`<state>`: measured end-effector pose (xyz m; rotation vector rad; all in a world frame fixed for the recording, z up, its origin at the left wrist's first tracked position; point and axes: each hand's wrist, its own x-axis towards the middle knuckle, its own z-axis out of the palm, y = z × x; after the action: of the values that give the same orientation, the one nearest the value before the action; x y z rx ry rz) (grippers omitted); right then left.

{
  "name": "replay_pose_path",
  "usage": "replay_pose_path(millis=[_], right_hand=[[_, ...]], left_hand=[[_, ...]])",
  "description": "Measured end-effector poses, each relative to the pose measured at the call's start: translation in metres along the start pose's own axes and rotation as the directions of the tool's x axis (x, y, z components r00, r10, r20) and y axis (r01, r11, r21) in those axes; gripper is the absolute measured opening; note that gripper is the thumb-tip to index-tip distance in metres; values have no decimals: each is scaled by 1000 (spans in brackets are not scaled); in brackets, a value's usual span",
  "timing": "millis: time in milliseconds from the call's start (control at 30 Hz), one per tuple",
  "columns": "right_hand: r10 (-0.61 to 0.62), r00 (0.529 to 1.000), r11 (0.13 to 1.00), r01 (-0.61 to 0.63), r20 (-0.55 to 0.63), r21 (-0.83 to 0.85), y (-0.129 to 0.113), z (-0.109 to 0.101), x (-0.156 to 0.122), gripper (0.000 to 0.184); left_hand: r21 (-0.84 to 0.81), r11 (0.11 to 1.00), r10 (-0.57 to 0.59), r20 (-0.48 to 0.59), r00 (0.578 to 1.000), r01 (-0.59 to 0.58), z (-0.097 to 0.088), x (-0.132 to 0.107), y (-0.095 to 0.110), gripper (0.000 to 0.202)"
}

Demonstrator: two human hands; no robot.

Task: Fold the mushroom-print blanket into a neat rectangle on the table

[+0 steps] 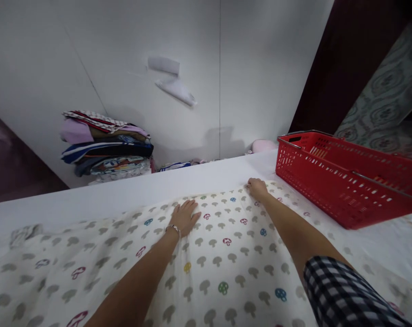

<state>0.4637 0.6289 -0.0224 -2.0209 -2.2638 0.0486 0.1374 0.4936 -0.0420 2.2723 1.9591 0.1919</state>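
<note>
A white cloth (216,247) printed with grey and coloured mushrooms is spread over the white table, with some wrinkles toward its left side. Flat on it near the far edge lies my left hand (183,218), fingers apart, with a bracelet at the wrist. Farther right, my right hand (258,188) has its fingers curled at the cloth's far edge and appears to pinch it. The fingertips there are partly hidden. The near part of the cloth runs out of view.
A red plastic basket (315,181) with metal handles stands at the right, partly over the cloth's side. Folded clothes (106,145) are stacked behind the table at the left. Paper pieces (175,84) hang on the grey wall (253,68). A pink item (263,145) lies beyond the table's far edge (226,162).
</note>
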Motion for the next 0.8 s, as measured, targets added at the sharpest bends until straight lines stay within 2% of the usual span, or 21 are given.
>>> replay_pose_path(millis=[167,333,533,667,800], right_hand=[[-46,998,999,47,49,-21,-1,4,0,29],[-109,985,989,120,134,-82,17,-5,-1,36],[-70,973,975,113,218,-192,30,-13,7,39],[-44,960,963,114,275,-244,24,-19,14,33],[-74,962,948,150,263,-281,24,-30,10,25]], left_hand=[[-6,1000,-3,5,1000,3,1,0,0,54],[0,1000,1,-15,1000,-1,3,1,-2,54],[1,1000,10,-32,999,-10,7,2,-5,55],[-2,1000,15,-44,999,-15,8,2,-6,54],[-14,1000,18,-44,999,-19,8,2,-6,56]])
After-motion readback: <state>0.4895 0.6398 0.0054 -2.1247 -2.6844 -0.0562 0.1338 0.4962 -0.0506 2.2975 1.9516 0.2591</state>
